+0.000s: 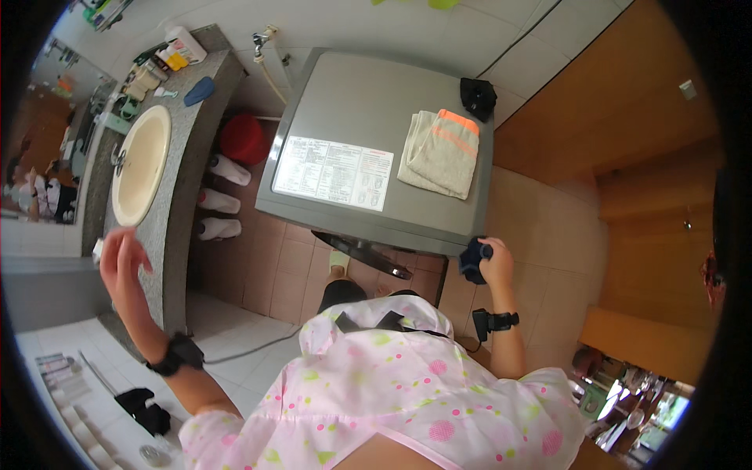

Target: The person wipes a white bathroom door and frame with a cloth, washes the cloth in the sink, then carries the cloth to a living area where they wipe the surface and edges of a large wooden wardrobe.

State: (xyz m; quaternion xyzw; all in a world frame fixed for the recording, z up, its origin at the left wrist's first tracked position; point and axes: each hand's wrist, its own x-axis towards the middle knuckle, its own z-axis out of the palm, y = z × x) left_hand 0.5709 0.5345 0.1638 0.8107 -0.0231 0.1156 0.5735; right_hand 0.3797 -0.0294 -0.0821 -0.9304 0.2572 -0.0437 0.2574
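My left hand (125, 266) is raised by the counter below the sink (141, 164), its fingers loosely bent and apart with nothing visible in them. A small white object (98, 251) shows just beside it, partly hidden. My right hand (498, 265) grips a bunched dark navy cloth (473, 263) at the near right corner of a grey-topped washing machine (368, 86). The machine's round dark door (364, 254) stands open in front of me. Folded beige towels with an orange band (440, 154) lie on top, near a black bundled cloth (478, 98).
A printed sheet (333, 174) is stuck on the machine's top. Under the grey stone counter (176, 188) stand a red bucket (243, 139) and several white bottles (219, 201). More bottles (184, 45) line the counter's back. Wooden doors (650, 141) stand at the right.
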